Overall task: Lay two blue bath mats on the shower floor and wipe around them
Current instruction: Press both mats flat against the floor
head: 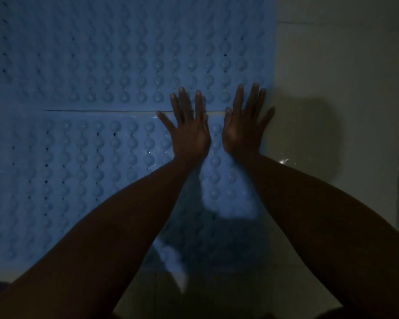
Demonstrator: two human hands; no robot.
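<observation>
Closest to the person, under both forearms, lies the near blue mat (83, 171), flat on the pale tiled floor (332, 88). Its surface has rows of round bumps and small holes, and some small water drops shine on it just left of the left wrist. Both bare arms reach forward over this mat.

The left hand (188, 132) lies palm down with the fingers (183, 102) straight and spread. It grips nothing; it only presses flat. Its palm is on the near mat and its fingertips cross the seam onto the far blue mat (124, 54). The right hand (243, 130) is just beside it, also palm down with straight, spread fingers (253, 97), holding nothing. Its fingertips also reach over the seam, near the right edge of both mats.

Between the two mats, under the fingers, a thin pale line of floor shows; to the left of the hands the two edges nearly touch.

Beyond the fingertips the far mat goes on to the top of the view. Right of the right hand there is bare floor with the shadow of the hands, and a wet glint near the right forearm.
</observation>
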